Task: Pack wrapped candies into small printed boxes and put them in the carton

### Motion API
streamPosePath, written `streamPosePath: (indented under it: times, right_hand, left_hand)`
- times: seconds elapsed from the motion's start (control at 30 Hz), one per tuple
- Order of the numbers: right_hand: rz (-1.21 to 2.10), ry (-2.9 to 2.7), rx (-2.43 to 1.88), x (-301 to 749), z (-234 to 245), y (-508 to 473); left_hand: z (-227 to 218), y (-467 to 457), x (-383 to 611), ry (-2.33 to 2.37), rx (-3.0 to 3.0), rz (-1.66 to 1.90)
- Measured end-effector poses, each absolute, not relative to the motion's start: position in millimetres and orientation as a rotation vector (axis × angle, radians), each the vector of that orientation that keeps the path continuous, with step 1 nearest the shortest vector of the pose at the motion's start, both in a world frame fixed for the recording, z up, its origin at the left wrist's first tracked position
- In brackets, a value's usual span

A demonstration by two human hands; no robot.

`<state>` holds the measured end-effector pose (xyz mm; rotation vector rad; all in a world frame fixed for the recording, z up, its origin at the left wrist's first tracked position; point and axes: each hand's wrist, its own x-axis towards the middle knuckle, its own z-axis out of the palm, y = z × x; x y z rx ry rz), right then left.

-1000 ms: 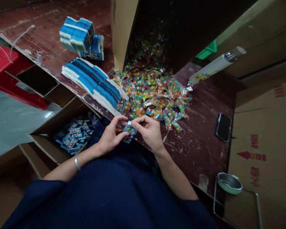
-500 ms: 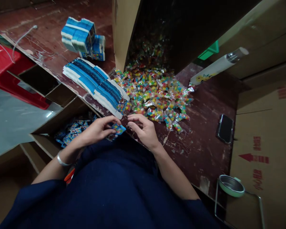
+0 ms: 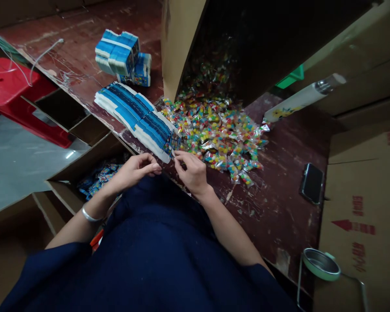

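Observation:
My right hand (image 3: 191,170) pinches the near end of a fanned row of flat blue cartons (image 3: 136,115) on the dark red table (image 3: 273,182). My left hand (image 3: 134,169) hovers just left of it with fingers curled together and nothing showing in them. It is above an open cardboard box (image 3: 68,203) that holds several small filled blue boxes (image 3: 97,177). A heap of clear packets of coloured candy (image 3: 221,134) lies just beyond my right hand, spilling from a big cardboard box lying on its side (image 3: 177,43).
Bundled blue boxes (image 3: 121,54) sit at the back left. A black phone (image 3: 311,189), a white bottle (image 3: 305,97) and a metal cup (image 3: 321,264) are to the right. A printed cardboard box (image 3: 360,208) stands at the right edge, a red stool (image 3: 13,86) on the left.
Both hands held a small blue box; the left then carried it leftward and it is now gone from view. My right hand has reached forward to the row of flat cartons.

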<state>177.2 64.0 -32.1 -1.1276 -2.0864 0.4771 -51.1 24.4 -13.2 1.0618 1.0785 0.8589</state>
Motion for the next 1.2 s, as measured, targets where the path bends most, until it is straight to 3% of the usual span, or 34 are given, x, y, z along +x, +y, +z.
streamPosePath:
  times: [0.27,0.73,0.87,1.03,1.2]
  right_hand:
    - [0.44,-2.154,-0.805,190.3,-23.0,13.3]
    - [1.233,-1.885,-1.131,206.7,21.2,24.2]
    - [1.058,-1.592,-1.228,205.2,11.4,18.2]
    - [1.169,-1.423,-1.312,193.9,-8.1,5.1]
    - [1.057,-1.308,-1.343,184.1,-18.7,2.0]
  left_hand:
    - [-22.9,26.7,-8.3,0.714,0.447,1.071]
    - [-14.8,13.4,-5.6,0.69,0.843,0.697]
    - [-17.3,12.9,0.8,0.818,0.839,0.825]
    - [-24.2,7.1,19.3,0.972,0.77,1.108]
    - [-31.4,-3.7,33.6,1.091,0.789,1.347]
